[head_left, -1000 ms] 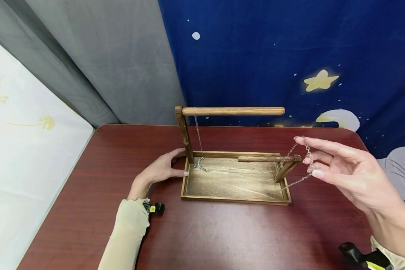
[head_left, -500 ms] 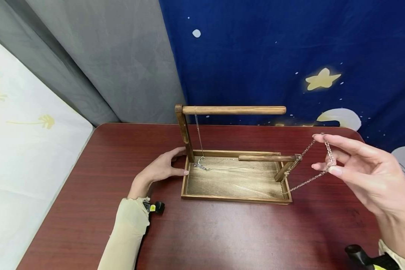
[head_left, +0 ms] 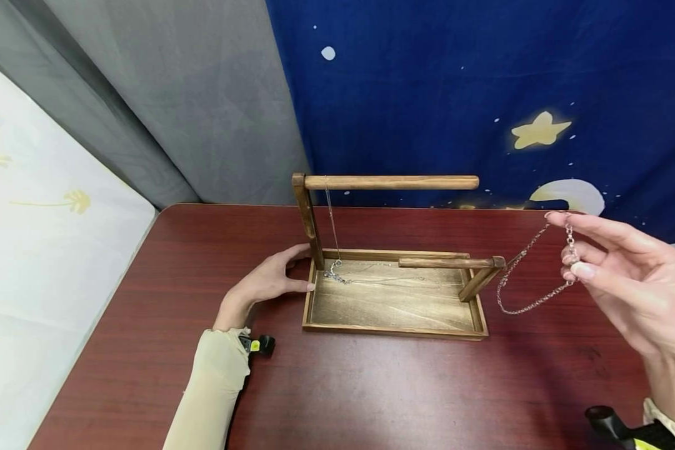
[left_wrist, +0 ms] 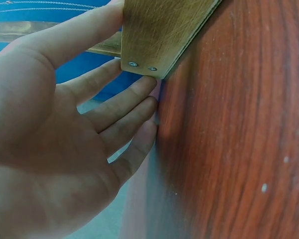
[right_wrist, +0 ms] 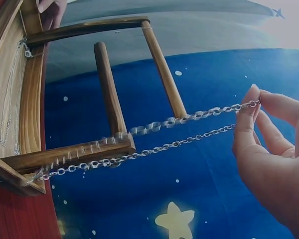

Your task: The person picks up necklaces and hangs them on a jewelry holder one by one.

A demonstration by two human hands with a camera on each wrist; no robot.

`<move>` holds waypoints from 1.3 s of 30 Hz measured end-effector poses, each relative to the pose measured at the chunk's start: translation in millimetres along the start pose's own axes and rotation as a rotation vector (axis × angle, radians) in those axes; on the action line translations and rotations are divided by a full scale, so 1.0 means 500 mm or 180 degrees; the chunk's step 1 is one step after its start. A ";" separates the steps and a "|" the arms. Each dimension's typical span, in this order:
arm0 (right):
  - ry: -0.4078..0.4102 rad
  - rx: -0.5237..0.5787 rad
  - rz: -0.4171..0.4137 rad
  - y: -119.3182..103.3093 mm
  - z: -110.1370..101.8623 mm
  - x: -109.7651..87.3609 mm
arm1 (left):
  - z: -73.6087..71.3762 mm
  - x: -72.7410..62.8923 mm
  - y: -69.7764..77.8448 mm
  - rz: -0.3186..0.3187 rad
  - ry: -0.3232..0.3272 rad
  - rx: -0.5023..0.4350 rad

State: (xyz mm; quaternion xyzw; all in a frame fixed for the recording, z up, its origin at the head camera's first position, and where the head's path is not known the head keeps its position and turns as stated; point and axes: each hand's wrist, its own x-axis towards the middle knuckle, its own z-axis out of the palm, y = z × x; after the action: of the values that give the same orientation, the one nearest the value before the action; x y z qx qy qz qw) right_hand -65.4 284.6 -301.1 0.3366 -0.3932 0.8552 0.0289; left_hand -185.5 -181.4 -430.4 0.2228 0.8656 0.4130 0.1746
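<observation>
My right hand [head_left: 632,269] pinches a silver chain necklace [head_left: 531,306] between thumb and fingers. The chain hangs as a loop beside the right end of a wooden jewelry stand [head_left: 394,329]. In the right wrist view two strands of the necklace [right_wrist: 177,144] run from the fingertips across the stand's short post, partly blurred. At the stand's left end rests my left hand [head_left: 267,281], thumb on the tray's end wall. The left wrist view has the fingers [left_wrist: 124,107] spread and fairly straight along that end wall [left_wrist: 154,35].
A tall bar [head_left: 390,183] and a lower bar [head_left: 444,263] rise over the tray. From the tall bar hangs a thin necklace [head_left: 330,219], with more fine chains [head_left: 385,282] in the tray. The stand is on a red-brown table [head_left: 388,387] before a blue curtain [head_left: 394,94].
My right hand has moved right, drawing the necklace off past the stand's right end, so its loop hangs outside the tray in the head view. The left hand has stayed in place.
</observation>
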 end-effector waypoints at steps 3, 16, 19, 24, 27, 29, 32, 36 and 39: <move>0.0114 -0.0013 0.0032 -0.002 -0.008 -0.001 | 0.000 -0.002 0.002 -0.0037 -0.0009 -0.0023; 0.0202 0.0028 0.0088 -0.011 -0.028 0.019 | 0.000 0.002 0.002 -0.0037 -0.0023 -0.0048; 0.0227 -0.0030 0.0127 -0.012 -0.035 0.024 | 0.000 0.002 0.002 -0.0029 -0.0018 -0.0054; 0.0500 -0.0407 0.0343 -0.018 -0.046 0.032 | 0.001 0.003 -0.001 -0.0020 -0.0018 -0.0052; 0.0617 -0.0504 0.0439 -0.019 -0.051 0.040 | 0.002 0.004 -0.003 -0.0034 -0.0018 -0.0045; 0.0621 -0.0524 0.0462 -0.018 -0.054 0.046 | 0.002 0.003 -0.002 -0.0042 -0.0018 -0.0051; 0.0627 -0.0588 0.0503 -0.017 -0.056 0.055 | 0.002 0.002 -0.002 -0.0056 -0.0023 -0.0068; 0.0692 -0.0768 0.0538 -0.016 -0.054 0.066 | 0.002 0.000 -0.001 -0.0073 -0.0034 -0.0066; 0.0752 -0.0934 0.0571 -0.013 -0.053 0.075 | 0.001 0.000 0.000 -0.0079 -0.0041 -0.0058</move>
State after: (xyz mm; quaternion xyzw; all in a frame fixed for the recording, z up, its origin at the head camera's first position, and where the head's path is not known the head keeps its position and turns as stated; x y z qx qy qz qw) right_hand -106.9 299.2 -286.7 0.1898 -0.5358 0.8214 0.0472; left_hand -185.1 -181.1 -430.6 0.2131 0.8634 0.4172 0.1873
